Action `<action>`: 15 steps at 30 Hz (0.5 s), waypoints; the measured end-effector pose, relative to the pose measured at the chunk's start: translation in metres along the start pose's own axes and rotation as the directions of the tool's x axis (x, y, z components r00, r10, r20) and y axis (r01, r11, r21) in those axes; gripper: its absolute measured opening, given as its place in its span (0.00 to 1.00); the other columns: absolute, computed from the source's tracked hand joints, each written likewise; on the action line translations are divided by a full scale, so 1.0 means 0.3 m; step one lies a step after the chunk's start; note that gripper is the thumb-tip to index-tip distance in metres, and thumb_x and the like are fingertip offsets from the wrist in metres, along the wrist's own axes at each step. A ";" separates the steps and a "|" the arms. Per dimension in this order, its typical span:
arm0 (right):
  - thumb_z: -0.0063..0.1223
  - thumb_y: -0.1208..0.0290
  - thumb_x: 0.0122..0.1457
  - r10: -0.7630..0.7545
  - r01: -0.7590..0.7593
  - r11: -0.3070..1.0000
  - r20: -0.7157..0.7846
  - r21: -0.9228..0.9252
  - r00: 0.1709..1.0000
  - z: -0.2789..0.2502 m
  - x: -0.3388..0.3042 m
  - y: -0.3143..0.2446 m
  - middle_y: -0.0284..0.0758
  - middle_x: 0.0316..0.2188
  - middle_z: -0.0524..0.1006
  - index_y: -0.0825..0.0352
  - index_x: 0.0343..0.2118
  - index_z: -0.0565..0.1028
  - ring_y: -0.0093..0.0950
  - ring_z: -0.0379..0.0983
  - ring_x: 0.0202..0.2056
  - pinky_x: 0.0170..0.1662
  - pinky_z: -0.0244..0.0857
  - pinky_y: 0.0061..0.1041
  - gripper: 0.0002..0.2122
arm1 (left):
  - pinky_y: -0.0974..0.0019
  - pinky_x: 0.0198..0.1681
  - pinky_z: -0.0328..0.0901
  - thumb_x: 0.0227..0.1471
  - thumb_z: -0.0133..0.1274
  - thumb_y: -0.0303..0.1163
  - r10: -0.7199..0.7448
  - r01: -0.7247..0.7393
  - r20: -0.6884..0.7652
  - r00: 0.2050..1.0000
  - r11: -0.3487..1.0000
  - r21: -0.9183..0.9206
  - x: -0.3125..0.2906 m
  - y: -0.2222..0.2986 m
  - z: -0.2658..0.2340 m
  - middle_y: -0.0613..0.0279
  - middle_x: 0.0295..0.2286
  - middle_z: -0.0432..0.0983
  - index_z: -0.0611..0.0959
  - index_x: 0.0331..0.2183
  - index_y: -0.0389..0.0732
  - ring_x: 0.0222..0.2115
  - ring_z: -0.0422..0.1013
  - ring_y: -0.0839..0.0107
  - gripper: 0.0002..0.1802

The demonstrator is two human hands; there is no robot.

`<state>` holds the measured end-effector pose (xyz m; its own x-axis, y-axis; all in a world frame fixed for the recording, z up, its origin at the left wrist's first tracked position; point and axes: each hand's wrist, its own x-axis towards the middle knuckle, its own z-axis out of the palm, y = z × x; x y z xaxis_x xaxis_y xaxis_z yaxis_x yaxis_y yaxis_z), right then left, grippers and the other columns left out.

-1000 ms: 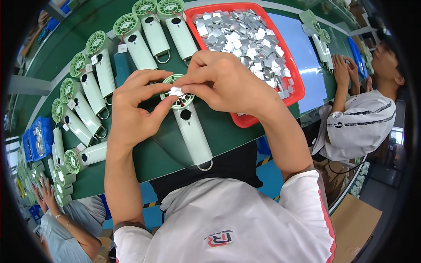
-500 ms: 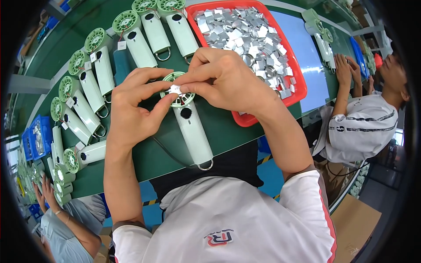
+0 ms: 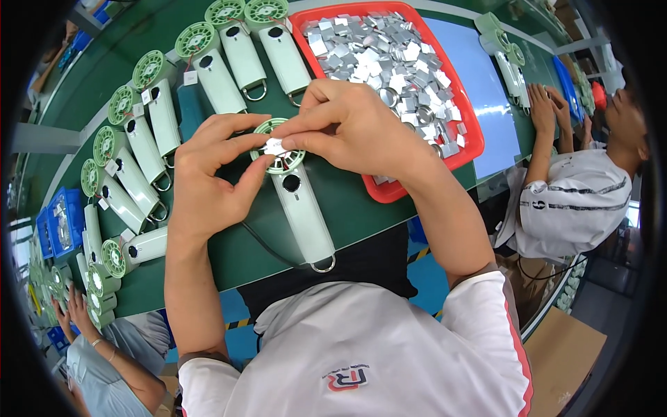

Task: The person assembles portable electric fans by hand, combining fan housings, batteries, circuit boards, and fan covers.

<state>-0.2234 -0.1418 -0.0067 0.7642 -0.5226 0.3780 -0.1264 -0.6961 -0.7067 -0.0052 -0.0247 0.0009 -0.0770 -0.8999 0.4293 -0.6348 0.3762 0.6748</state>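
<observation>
A pale green handheld fan [image 3: 306, 215] lies on the table before me, its round slotted head away from me and a metal loop at its near end. My left hand [image 3: 212, 174] is curled round the left side of the fan head [image 3: 286, 164], fingers and thumb at its rim. Over that head, my right hand [image 3: 354, 128] pinches a small white tag [image 3: 275, 146] between thumb and forefinger. The left thumb and forefinger come close to the tag's other end. My fingertips partly hide the tag and head.
More pale green fans [image 3: 142, 149] stand in a curved row left and behind. A red tray [image 3: 476, 139] of small silvery pieces sits at the right, beside a pale blue sheet [image 3: 486, 90]. A dark cable [image 3: 267, 247] runs along the table. Co-workers sit at both sides.
My hands stay at the fan head, with only slight finger movement. The white tag is turned a little and shows a flatter face.
</observation>
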 end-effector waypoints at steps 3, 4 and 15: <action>0.74 0.72 0.55 0.017 -0.017 1.000 -0.013 0.013 1.000 -0.001 -0.006 -0.013 0.29 0.25 0.73 0.54 0.42 0.91 0.25 0.71 0.27 0.29 0.63 0.26 0.11 | 0.59 0.49 0.74 0.42 0.68 0.20 -0.002 0.002 0.013 1.000 0.998 -0.061 -0.001 -0.006 -0.005 0.52 0.44 0.86 0.91 0.39 0.34 0.44 0.81 0.55 0.16; 0.74 0.72 0.55 0.050 -0.050 0.999 -0.002 0.014 0.999 -0.005 -0.006 -0.021 0.29 0.25 0.73 0.54 0.41 0.91 0.24 0.71 0.27 0.28 0.63 0.26 0.11 | 0.58 0.49 0.74 0.42 0.68 0.20 0.002 -0.001 0.022 1.000 0.999 -0.052 0.000 -0.008 -0.006 0.53 0.44 0.86 0.91 0.39 0.34 0.44 0.81 0.55 0.17; 0.74 0.73 0.56 0.010 -0.014 0.991 -0.036 -0.129 0.999 -0.003 -0.004 -0.063 0.32 0.23 0.71 0.57 0.40 0.91 0.28 0.70 0.24 0.27 0.63 0.28 0.09 | 0.59 0.47 0.75 0.43 0.72 0.22 -0.005 0.002 -0.038 0.999 0.997 -0.071 -0.008 -0.021 0.007 0.54 0.43 0.87 0.92 0.38 0.36 0.44 0.81 0.56 0.16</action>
<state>-0.2225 -0.1283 0.0068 0.7399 -0.5466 0.3920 -0.2182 -0.7463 -0.6288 -0.0027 -0.0252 -0.0056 -0.0442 -0.8927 0.4485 -0.5791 0.3887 0.7166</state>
